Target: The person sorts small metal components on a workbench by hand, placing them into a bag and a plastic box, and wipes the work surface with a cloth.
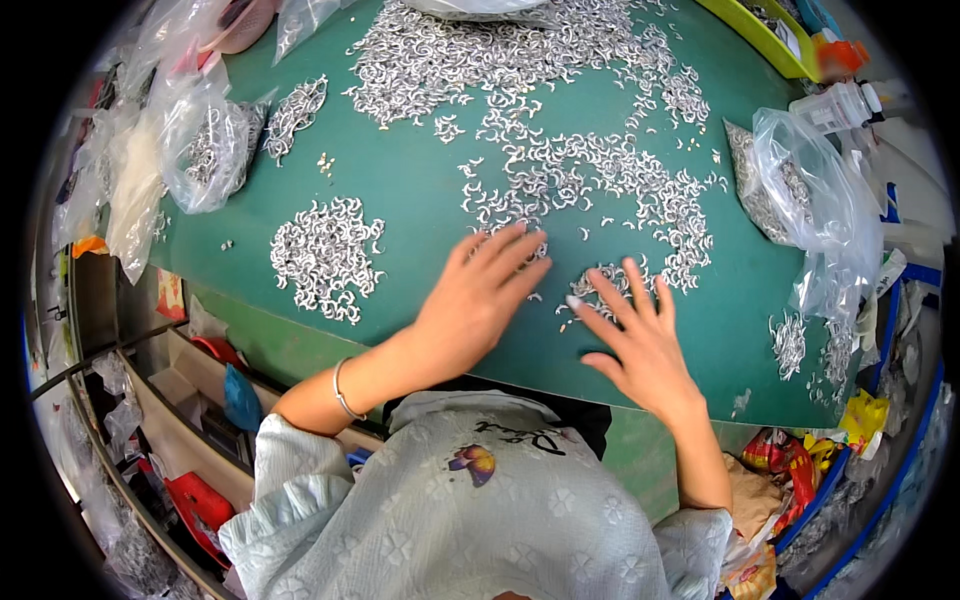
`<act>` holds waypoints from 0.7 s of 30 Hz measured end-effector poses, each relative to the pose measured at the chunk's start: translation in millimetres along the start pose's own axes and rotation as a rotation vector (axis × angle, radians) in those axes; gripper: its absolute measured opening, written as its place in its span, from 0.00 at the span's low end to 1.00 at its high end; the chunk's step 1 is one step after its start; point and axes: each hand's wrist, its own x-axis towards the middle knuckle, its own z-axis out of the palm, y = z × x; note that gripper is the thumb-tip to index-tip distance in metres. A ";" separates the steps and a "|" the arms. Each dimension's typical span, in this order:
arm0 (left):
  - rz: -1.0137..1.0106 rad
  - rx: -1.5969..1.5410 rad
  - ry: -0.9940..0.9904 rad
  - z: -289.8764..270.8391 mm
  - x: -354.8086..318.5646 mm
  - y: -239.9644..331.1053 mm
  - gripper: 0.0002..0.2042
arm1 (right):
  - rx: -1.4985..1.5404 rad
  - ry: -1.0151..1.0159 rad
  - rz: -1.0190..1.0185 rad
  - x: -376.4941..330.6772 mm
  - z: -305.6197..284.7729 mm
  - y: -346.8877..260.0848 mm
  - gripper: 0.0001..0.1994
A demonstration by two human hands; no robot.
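The small pieces (640,170) are silver-grey and curved like thin crescents, and they lie loose, turned in many different directions, some single and many touching or overlapping. At the far side they form a wide, dense heap (430,62), from which a thinner, uneven band comes toward the near side and bends along the right. On the left lies a separate compact pile (325,255), while a small cluster (614,274) lies nearer, to the right of the middle.
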 end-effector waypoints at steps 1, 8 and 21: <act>0.014 -0.026 -0.087 2.1 -3.4 6.1 0.23 | -0.015 0.037 0.038 -6.2 -1.8 6.6 0.29; -0.086 0.233 -0.165 13.3 -2.8 8.8 0.28 | -0.074 0.333 0.335 -28.2 4.7 22.4 0.27; -0.101 -0.001 -0.184 15.0 -30.0 35.5 0.32 | -0.005 0.269 0.259 -24.4 9.6 -10.6 0.33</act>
